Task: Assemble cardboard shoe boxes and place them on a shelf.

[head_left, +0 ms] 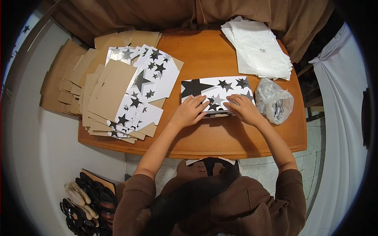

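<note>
A closed white cardboard box (214, 91) printed with black and grey stars sits on the wooden table in front of me. My left hand (190, 110) lies on the front left part of its lid, fingers stretched out. On the front right part rests my right hand (245, 109), its fingers also extended over the lid. Neither hand is wrapped round anything. Just right of the box, near my right hand, is a clear plastic bag (274, 101) with dark and silvery contents I cannot make out.
Flat star-printed and brown cardboard blanks (114, 84) lie stacked on the left, reaching the wall. A pile of white paper sheets (258, 49) covers the far right of the table (197, 53). Brown curtain (173, 13) hangs behind. Several sandals (88, 200) are at lower left.
</note>
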`<action>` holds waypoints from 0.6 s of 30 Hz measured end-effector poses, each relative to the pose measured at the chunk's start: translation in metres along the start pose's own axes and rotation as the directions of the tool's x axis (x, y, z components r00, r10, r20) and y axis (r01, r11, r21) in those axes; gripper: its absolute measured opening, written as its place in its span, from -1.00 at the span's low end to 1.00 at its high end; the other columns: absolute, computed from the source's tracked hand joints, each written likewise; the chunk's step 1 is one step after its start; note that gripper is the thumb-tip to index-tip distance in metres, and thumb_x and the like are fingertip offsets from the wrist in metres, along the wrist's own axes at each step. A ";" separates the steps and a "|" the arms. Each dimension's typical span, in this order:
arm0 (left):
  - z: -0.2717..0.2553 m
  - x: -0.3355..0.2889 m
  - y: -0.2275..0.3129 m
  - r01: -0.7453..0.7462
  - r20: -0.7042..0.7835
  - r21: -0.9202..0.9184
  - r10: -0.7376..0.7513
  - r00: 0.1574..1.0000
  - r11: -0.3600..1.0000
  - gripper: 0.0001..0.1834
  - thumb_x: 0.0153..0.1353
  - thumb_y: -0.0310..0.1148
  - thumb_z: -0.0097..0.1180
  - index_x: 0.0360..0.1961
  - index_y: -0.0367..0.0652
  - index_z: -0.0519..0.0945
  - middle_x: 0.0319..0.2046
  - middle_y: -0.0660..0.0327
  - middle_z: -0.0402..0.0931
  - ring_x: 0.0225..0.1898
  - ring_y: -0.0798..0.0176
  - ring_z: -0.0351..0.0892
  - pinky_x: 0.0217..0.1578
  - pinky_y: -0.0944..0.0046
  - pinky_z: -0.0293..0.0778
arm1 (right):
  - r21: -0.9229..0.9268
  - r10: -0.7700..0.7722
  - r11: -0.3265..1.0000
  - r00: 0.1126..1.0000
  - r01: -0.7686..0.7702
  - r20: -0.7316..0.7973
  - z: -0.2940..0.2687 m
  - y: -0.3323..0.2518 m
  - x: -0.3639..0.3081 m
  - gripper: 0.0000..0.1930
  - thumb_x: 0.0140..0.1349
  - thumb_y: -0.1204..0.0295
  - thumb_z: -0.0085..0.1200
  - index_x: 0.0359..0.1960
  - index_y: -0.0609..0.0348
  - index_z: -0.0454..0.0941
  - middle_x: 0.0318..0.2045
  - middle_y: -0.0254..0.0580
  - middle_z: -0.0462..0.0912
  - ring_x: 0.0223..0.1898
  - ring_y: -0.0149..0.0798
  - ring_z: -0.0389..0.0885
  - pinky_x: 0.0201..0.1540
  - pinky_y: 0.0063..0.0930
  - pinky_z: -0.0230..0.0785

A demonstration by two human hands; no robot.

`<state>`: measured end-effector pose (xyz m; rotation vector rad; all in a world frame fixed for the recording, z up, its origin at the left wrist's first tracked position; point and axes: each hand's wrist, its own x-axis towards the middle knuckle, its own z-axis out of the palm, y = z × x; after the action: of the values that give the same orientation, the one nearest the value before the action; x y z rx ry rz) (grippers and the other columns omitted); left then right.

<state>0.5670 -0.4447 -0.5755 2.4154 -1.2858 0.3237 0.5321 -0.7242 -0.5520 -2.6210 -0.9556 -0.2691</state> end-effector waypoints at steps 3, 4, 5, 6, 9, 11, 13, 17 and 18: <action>0.004 0.000 -0.004 -0.012 -0.016 -0.021 0.012 1.000 1.000 -0.58 0.15 -0.22 0.12 0.01 -0.15 0.46 0.05 0.05 0.38 0.13 0.03 0.33 0.12 -0.08 0.27 | 0.018 -0.015 1.000 1.000 0.015 0.006 -0.002 0.003 -0.002 -0.64 0.12 0.43 0.10 0.01 -0.03 0.49 0.05 -0.16 0.46 0.11 -0.07 0.38 0.14 -0.19 0.23; 0.005 0.000 -0.005 -0.025 -0.039 -0.015 0.025 0.999 1.000 -0.57 0.12 -0.24 0.17 -0.01 -0.17 0.47 0.02 0.05 0.40 0.10 0.02 0.37 0.08 -0.08 0.32 | 0.025 -0.022 0.999 1.000 0.022 0.008 -0.002 0.003 -0.001 -0.63 0.12 0.44 0.10 0.01 -0.03 0.48 0.06 -0.16 0.45 0.12 -0.06 0.37 0.15 -0.19 0.22; 0.006 0.000 -0.007 -0.023 -0.039 -0.013 0.022 0.999 1.000 -0.57 0.12 -0.24 0.17 -0.01 -0.17 0.47 0.02 0.05 0.40 0.10 0.02 0.37 0.08 -0.08 0.32 | 0.027 -0.025 0.999 1.000 0.025 0.008 -0.002 0.004 -0.001 -0.63 0.12 0.44 0.10 0.01 -0.03 0.48 0.06 -0.16 0.45 0.12 -0.06 0.37 0.15 -0.19 0.22; 0.007 0.000 -0.008 -0.026 -0.023 -0.012 0.026 0.999 1.000 -0.58 0.13 -0.23 0.15 -0.01 -0.17 0.46 0.02 0.05 0.40 0.11 0.02 0.36 0.10 -0.07 0.30 | 0.034 -0.028 0.999 1.000 0.027 0.012 -0.001 0.005 -0.002 -0.63 0.12 0.45 0.10 0.02 -0.03 0.48 0.06 -0.15 0.45 0.12 -0.06 0.37 0.15 -0.18 0.22; 0.008 0.002 -0.010 -0.040 -0.023 0.001 0.040 0.999 0.999 -0.59 0.13 -0.23 0.14 -0.03 -0.18 0.46 0.01 0.05 0.40 0.10 0.03 0.36 0.10 -0.05 0.29 | 0.041 -0.034 0.999 0.999 0.034 0.011 0.001 0.007 -0.001 -0.62 0.12 0.46 0.09 0.02 -0.03 0.48 0.06 -0.13 0.45 0.12 -0.04 0.37 0.16 -0.17 0.21; 0.006 0.003 -0.010 -0.050 -0.037 0.012 0.051 0.998 0.999 -0.60 0.12 -0.24 0.15 -0.04 -0.18 0.47 -0.01 0.06 0.41 0.09 0.03 0.37 0.09 -0.04 0.31 | 0.040 -0.037 0.999 0.999 0.037 0.004 0.002 0.007 -0.001 -0.62 0.12 0.47 0.09 0.02 -0.02 0.48 0.06 -0.12 0.44 0.12 -0.04 0.37 0.16 -0.16 0.21; 0.004 0.004 -0.011 -0.029 -0.041 -0.028 0.028 0.999 0.999 -0.61 0.13 -0.25 0.14 -0.04 -0.19 0.47 -0.02 0.06 0.42 0.08 0.04 0.38 0.09 -0.03 0.32 | 0.052 -0.022 0.998 1.000 0.022 -0.004 0.003 0.006 0.000 -0.62 0.12 0.48 0.08 0.02 -0.02 0.48 0.05 -0.11 0.45 0.11 -0.03 0.37 0.15 -0.16 0.21; 0.000 0.007 -0.015 -0.036 -0.101 -0.017 0.034 0.994 0.999 -0.60 0.12 -0.25 0.15 -0.05 -0.20 0.47 -0.03 0.07 0.42 0.07 0.04 0.39 0.09 -0.01 0.34 | 0.083 -0.009 0.996 1.000 0.010 -0.004 0.002 0.001 0.007 -0.62 0.11 0.48 0.10 0.02 -0.01 0.48 0.04 -0.11 0.45 0.10 -0.03 0.37 0.14 -0.17 0.22; -0.002 0.008 -0.015 -0.042 -0.088 -0.025 0.040 0.995 0.999 -0.59 0.09 -0.27 0.19 -0.04 -0.19 0.48 -0.01 0.06 0.42 0.07 0.02 0.40 0.08 0.01 0.35 | 0.054 -0.015 0.998 1.000 0.016 -0.008 0.003 0.000 0.008 -0.61 0.10 0.48 0.10 0.02 -0.01 0.47 0.04 -0.11 0.45 0.10 -0.03 0.37 0.14 -0.17 0.22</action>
<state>0.5834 -0.4424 -0.5742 2.3288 -1.2946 0.4163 0.5379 -0.7186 -0.5524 -2.5622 -0.9675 -0.2535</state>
